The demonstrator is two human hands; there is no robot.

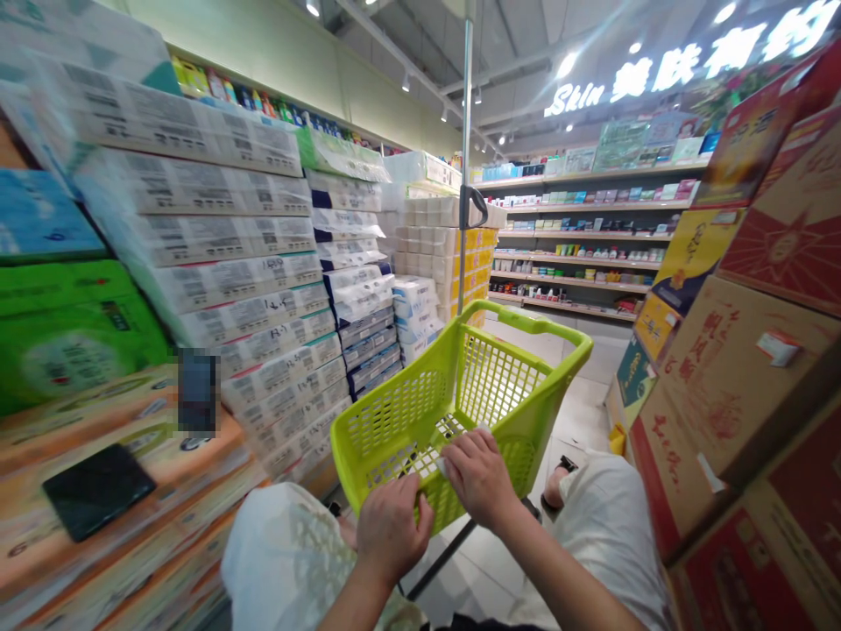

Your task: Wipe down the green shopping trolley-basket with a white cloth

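Basket [501, 368] between cartons [719, 377] and stacked packs [243, 241], perhaps tissue.

The back shelves [578, 208] are crammed with little boxes [604, 194], row over row. Right above them there's this white glowing "Skin" sign [683, 67], pretty bright tbh. Greyish ceiling [427, 39] with track lights [406, 83] overhead. Left of those shelves it's a pale yellow-green wall [315, 66] plus tall stacks of wrapped packs [229, 237]; right of them, piled cartons [729, 377]. Floor [582, 412] in front is light tile.
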